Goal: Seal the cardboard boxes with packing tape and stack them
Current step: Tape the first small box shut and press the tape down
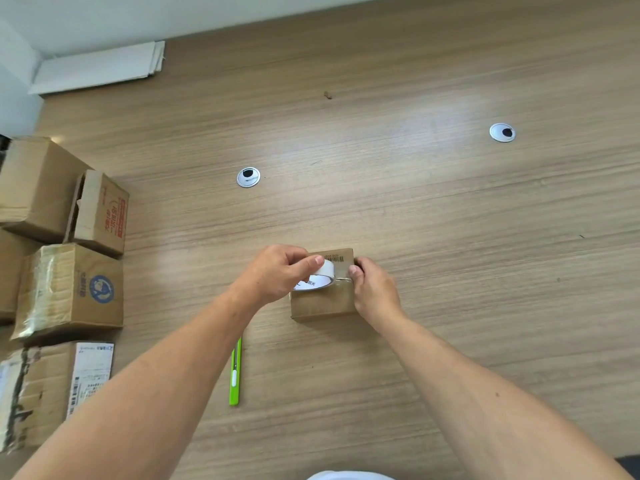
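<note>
**Tape Meets Carton at a Wood-Grain Surface**

A person's left hand (pixel 277 271) holds a roll of tape (pixel 320 277) over the top of a small cardboard box (pixel 322 303). The grip is closed round the roll, with the thumb across its white outer face. The box sits flat on the surface (pixel 415 202), a little nearer the person than the middle, with a barcode label along its far top edge. A short strip of clear tape runs from the roll to the right hand (pixel 374 289). That hand grips the box's right edge, fingers curled down the side and thumb pressed on top where the strip ends. Both bare forearms reach in from the bottom of the view.

A green utility knife (pixel 235 372) lies on the surface just left of the box and closer to the person, partly under the left forearm and pointing away from the person.

More cartons crowd the left edge of the surface. A large plain carton (pixel 38 188) stands farthest back, with a box with red print (pixel 104 213) touching it, its flap ajar. Nearer are a box with a blue round logo (pixel 76 289), wrapped in glossy tape, and a box with a white shipping label (pixel 59 389).

Two round cable grommets (pixel 248 177) are set into the surface beyond the hands, well apart. A stack of white sheets (pixel 100 65) lies at the far left corner.
</note>
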A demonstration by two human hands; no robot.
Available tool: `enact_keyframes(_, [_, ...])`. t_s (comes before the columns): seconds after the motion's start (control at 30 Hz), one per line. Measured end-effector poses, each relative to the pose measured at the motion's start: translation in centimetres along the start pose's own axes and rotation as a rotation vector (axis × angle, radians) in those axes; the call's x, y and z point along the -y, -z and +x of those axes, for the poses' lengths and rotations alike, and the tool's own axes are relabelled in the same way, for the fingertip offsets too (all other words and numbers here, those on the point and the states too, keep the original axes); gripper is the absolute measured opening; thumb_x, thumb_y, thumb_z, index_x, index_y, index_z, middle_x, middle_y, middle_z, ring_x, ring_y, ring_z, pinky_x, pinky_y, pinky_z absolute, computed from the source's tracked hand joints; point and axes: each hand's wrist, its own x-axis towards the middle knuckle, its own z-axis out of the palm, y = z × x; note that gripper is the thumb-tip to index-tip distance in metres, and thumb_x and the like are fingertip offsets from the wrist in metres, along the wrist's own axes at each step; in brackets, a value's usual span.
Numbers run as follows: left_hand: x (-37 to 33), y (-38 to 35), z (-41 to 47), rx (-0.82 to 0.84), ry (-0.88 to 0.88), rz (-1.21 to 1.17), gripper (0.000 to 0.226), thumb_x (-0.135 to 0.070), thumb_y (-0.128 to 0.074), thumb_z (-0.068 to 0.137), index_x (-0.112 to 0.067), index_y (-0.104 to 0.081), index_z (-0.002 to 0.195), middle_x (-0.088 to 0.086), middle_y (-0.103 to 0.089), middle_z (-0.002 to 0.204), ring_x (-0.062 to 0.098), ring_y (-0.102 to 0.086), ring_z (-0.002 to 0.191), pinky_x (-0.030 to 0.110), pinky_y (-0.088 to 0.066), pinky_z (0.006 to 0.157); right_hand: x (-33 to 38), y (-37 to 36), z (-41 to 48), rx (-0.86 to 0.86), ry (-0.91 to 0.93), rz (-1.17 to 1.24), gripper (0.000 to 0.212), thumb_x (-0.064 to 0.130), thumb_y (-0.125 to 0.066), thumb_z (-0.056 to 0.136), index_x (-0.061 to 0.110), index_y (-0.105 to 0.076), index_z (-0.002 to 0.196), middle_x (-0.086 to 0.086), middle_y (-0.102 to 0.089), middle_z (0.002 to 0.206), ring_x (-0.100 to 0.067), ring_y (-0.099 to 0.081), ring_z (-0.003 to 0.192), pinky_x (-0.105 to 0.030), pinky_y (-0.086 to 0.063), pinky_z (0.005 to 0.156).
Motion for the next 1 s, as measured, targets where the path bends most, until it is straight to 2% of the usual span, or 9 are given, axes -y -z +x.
enact_keyframes(0.07, [-0.3, -0.2, -0.1, -0.004, 0.003, -0.006, 0.039, -0.034, -0.063, 0.099, -0.014, -0.062, 0.064, -0.018, -0.047, 0.042, 0.001, -0.041, 0.044, 0.013, -0.03, 0.048, 0.2, 0.2, 0.2, 0.015, -0.054, 0.016, 0.025, 0.023, -0.048, 0.105, 0.011, -0.065, 0.119, -0.011, -0.07, 0.113, -0.03, -0.061, 0.107, -0.029, -0.035, 0.076])
enact_keyframes(0.2, [-0.2, -0.2, 0.0, -0.011, 0.012, -0.03, 0.042, -0.04, -0.065, 0.096, -0.009, -0.066, 0.068, -0.015, -0.042, 0.042, 0.003, -0.039, 0.044, 0.016, -0.031, 0.048, 0.3, -0.5, 0.5, 0.038, -0.092, 0.038, 0.039, 0.042, -0.052, 0.102, 0.013, -0.064, 0.126, -0.008, -0.068, 0.119, -0.028, -0.06, 0.113, -0.035, -0.045, 0.092])
enact_keyframes(0.33, [0.5, -0.9, -0.2, -0.012, 0.01, -0.115, 0.044, -0.062, -0.065, 0.085, -0.028, -0.065, 0.056, -0.011, -0.047, 0.052, 0.009, -0.043, 0.056, 0.028, -0.036, 0.06, 0.1, -1.7, 0.3, 0.022, -0.114, 0.021, 0.047, 0.043, -0.053, 0.102, 0.01, -0.059, 0.135, -0.013, -0.058, 0.127, -0.03, -0.052, 0.121, -0.035, -0.039, 0.099])
enact_keyframes(0.43, [0.9, -1.5, -0.6, -0.021, 0.003, -0.199, 0.047, -0.073, -0.054, 0.076, -0.032, -0.06, 0.054, -0.013, -0.049, 0.056, 0.011, -0.044, 0.061, 0.033, -0.034, 0.064, 0.1, -1.9, 0.3, 0.011, -0.135, 0.009, 0.048, 0.041, -0.051, 0.103, 0.011, -0.055, 0.14, -0.014, -0.055, 0.133, -0.029, -0.049, 0.127, -0.035, -0.037, 0.104])
enact_keyframes(0.6, [1.7, -1.2, -0.7, -0.032, 0.007, -0.29, 0.046, -0.066, -0.058, 0.081, -0.03, -0.056, 0.052, -0.013, -0.044, 0.058, 0.013, -0.041, 0.064, 0.033, -0.031, 0.067, 0.0, -2.4, 0.4, -0.02, -0.138, -0.015, 0.044, 0.038, -0.051, 0.103, 0.007, -0.057, 0.134, -0.017, -0.055, 0.129, -0.035, -0.049, 0.123, -0.037, -0.037, 0.101])
enact_keyframes(0.73, [1.5, -1.0, -0.7, -0.033, 0.002, -0.244, 0.04, -0.05, -0.061, 0.089, -0.033, -0.064, 0.053, -0.017, -0.046, 0.053, 0.002, -0.043, 0.056, 0.022, -0.034, 0.06, 0.1, -2.6, 0.3, -0.019, -0.135, -0.026, 0.04, 0.037, -0.051, 0.104, 0.006, -0.059, 0.127, -0.017, -0.056, 0.125, -0.034, -0.048, 0.122, -0.036, -0.036, 0.099])
enact_keyframes(0.87, [2.2, 0.2, -0.7, -0.081, 0.016, -0.168, 0.052, -0.03, -0.066, 0.098, -0.029, -0.06, 0.046, -0.015, -0.042, 0.047, 0.001, -0.041, 0.047, 0.013, -0.032, 0.051, 0.1, -2.5, 0.5, -0.006, -0.134, -0.018, 0.038, 0.037, -0.053, 0.103, 0.006, -0.061, 0.123, -0.017, -0.057, 0.124, -0.033, -0.048, 0.121, -0.034, -0.035, 0.099])
enact_keyframes(0.93, [2.5, 1.0, -0.9, -0.074, 0.037, -0.103, 0.054, -0.034, -0.067, 0.097, -0.029, -0.057, 0.044, -0.013, -0.04, 0.046, 0.003, -0.037, 0.046, 0.015, -0.029, 0.048, 0.0, -2.6, 0.6, -0.007, -0.131, -0.019, 0.039, 0.037, -0.053, 0.103, 0.006, -0.061, 0.123, -0.018, -0.057, 0.125, -0.034, -0.049, 0.122, -0.034, -0.035, 0.1])
enact_keyframes(1.0, [2.7, 1.7, -1.1, -0.076, 0.053, -0.03, 0.052, -0.042, -0.068, 0.094, -0.018, -0.053, 0.05, -0.008, -0.037, 0.051, 0.009, -0.034, 0.049, 0.024, -0.028, 0.051, 0.1, -2.6, 0.6, -0.006, -0.133, -0.014, 0.039, 0.037, -0.053, 0.103, 0.005, -0.061, 0.124, -0.017, -0.057, 0.126, -0.033, -0.049, 0.122, -0.034, -0.036, 0.102])
